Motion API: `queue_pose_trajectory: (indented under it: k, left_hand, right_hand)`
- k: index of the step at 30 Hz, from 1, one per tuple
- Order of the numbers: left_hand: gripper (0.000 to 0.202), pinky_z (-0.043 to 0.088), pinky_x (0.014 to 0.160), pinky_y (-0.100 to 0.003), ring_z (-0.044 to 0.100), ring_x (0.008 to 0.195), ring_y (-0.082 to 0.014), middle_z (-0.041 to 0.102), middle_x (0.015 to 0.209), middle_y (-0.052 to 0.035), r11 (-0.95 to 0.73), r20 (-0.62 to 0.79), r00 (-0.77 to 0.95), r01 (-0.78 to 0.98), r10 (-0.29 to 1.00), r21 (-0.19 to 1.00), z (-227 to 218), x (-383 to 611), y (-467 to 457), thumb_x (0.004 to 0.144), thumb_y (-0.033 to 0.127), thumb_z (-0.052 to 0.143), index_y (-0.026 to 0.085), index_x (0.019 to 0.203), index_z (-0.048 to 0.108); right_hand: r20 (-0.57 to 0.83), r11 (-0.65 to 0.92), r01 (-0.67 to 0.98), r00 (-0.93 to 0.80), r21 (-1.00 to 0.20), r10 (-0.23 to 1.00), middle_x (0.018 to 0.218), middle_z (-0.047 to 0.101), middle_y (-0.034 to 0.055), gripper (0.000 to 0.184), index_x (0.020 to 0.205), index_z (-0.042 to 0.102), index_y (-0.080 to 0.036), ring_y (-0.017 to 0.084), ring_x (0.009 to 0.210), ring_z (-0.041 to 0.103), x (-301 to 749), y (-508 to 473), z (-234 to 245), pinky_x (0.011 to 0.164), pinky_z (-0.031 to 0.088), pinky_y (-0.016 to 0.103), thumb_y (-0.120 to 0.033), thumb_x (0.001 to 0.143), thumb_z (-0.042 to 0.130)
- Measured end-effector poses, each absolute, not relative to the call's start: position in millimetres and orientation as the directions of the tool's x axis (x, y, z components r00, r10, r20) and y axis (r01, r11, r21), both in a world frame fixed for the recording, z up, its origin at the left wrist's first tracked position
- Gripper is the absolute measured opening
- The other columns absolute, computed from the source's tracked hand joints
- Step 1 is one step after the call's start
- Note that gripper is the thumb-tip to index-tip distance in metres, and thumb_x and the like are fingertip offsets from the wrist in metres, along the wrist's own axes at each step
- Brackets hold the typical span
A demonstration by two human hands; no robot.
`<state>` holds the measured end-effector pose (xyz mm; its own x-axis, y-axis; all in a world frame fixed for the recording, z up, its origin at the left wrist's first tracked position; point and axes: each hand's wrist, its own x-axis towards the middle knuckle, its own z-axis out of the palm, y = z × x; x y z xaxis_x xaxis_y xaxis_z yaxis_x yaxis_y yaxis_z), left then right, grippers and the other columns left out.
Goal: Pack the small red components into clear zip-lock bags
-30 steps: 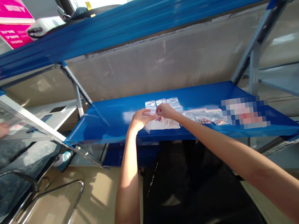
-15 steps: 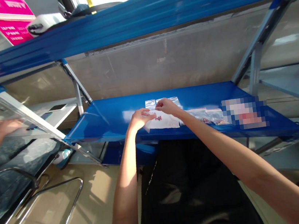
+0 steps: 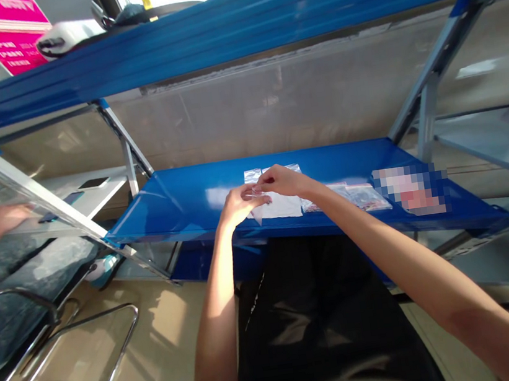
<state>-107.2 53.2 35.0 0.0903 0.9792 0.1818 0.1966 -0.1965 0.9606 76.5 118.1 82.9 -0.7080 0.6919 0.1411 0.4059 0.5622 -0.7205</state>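
Right now we are pinching what looks like a small clear plastic bag (image 3: 256,193) between our left hand (image 3: 239,205) and right hand (image 3: 283,181), just above a white sheet (image 3: 281,207) on the blue steel shelf (image 3: 181,203), with more bags (image 3: 368,197) right of the grip.

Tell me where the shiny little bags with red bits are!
In the head view, the clear zip bags lie on the blue metal shelf, right of the right hand and the white sheet, beside a blurred patch.
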Motion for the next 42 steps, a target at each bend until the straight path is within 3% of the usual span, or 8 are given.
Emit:
queue_pose_trajectory:
  k: [6,10,13,19,24,35,40,42]
  left_hand:
    - [0.058,0.059,0.085,-0.034,0.076,0.1,-0.0283,0.081,0.106,-0.012,-0.111,0.138,-0.079,0.275,0.987,0.955,29.5,-118.5,50.5,0.068,0.044,0.093,0.015,0.115,0.077]
    - [0.062,0.059,0.072,-0.031,0.076,0.09,-0.0264,0.081,0.105,-0.0106,-0.035,0.086,-0.142,0.331,0.986,0.943,22.1,-128.8,50.8,0.068,0.052,0.092,0.017,0.116,0.077]
    - [0.061,0.058,0.066,-0.03,0.075,0.081,-0.0238,0.08,0.103,-0.0102,-0.005,0.062,-0.162,0.33,0.985,0.944,20.2,-129.7,52.8,0.067,0.053,0.092,0.016,0.114,0.077]
    - [0.065,0.056,0.065,-0.028,0.074,0.08,-0.0228,0.08,0.104,-0.0107,-0.002,0.06,-0.156,0.347,0.986,0.938,22.9,-128.5,57.8,0.068,0.056,0.09,0.015,0.116,0.076]
    - [0.066,0.055,0.064,-0.027,0.074,0.08,-0.0215,0.08,0.109,-0.0115,0.0,0.067,-0.158,0.388,0.985,0.922,25.8,-132.3,59.9,0.069,0.058,0.089,0.015,0.116,0.076]
    - [0.063,0.053,0.061,-0.028,0.073,0.078,-0.0221,0.079,0.109,-0.0113,0.012,0.054,-0.165,0.373,0.985,0.928,24.8,-122.9,55.5,0.067,0.056,0.09,0.017,0.115,0.078]
    - [0.055,0.055,0.065,-0.029,0.073,0.082,-0.0248,0.08,0.1,-0.0109,-0.05,0.089,-0.093,0.362,0.992,0.931,25.9,-119.6,54.6,0.069,0.05,0.09,0.015,0.111,0.08]
    - [0.054,0.055,0.068,-0.029,0.073,0.084,-0.025,0.081,0.094,-0.0097,-0.102,0.122,-0.034,0.353,0.992,0.93,26.1,-118.6,55.1,0.07,0.051,0.09,0.015,0.11,0.081]
  right_hand:
    - [0.111,0.349,0.307,-0.59,-0.885,0.8,0.066,0.06,0.0008,0.03,0.107,0.075,-0.015,0.011,0.056,0.045,81.8,132.4,67.4,0.052,0.031,0.025,-0.041,0.097,0.062]
    - [0.134,0.434,0.602,-0.476,-0.67,0.869,0.089,0.077,0.008,0.014,0.095,0.078,-0.014,0.016,0.076,0.065,71.1,153.1,36.2,0.065,0.043,0.025,-0.018,0.092,0.064]
    - [0.144,0.414,0.776,-0.396,-0.476,0.907,0.104,0.08,0.0121,0.019,0.097,0.08,-0.013,0.022,0.097,0.071,58.5,165.2,13.5,0.082,0.047,0.025,-0.012,0.09,0.063]
    - [0.128,0.393,0.804,-0.377,-0.447,0.917,0.103,0.081,0.0136,0.022,0.106,0.079,-0.012,0.023,0.099,0.073,45.8,175.2,-6.9,0.078,0.047,0.024,-0.022,0.091,0.067]
    - [0.106,0.41,0.795,-0.407,-0.447,0.907,0.084,0.08,0.0113,0.017,0.091,0.081,-0.012,0.022,0.087,0.073,44.1,174.5,-6.7,0.074,0.046,0.024,-0.024,0.091,0.068]
    - [0.14,0.414,0.761,-0.401,-0.5,0.905,0.085,0.08,0.0105,0.019,0.086,0.08,-0.012,0.02,0.081,0.069,53.0,163.4,6.9,0.071,0.044,0.025,-0.02,0.089,0.063]
    - [0.134,0.414,0.465,-0.523,-0.783,0.842,0.071,0.071,0.0061,0.026,0.085,0.076,-0.012,0.016,0.064,0.06,62.4,151.3,27.0,0.057,0.04,0.026,-0.034,0.09,0.062]
    - [0.12,0.431,0.384,-0.618,-0.817,0.777,0.065,0.067,0.0043,0.028,0.084,0.076,-0.013,0.014,0.059,0.055,65.8,146.1,37.8,0.054,0.037,0.026,-0.038,0.089,0.064]
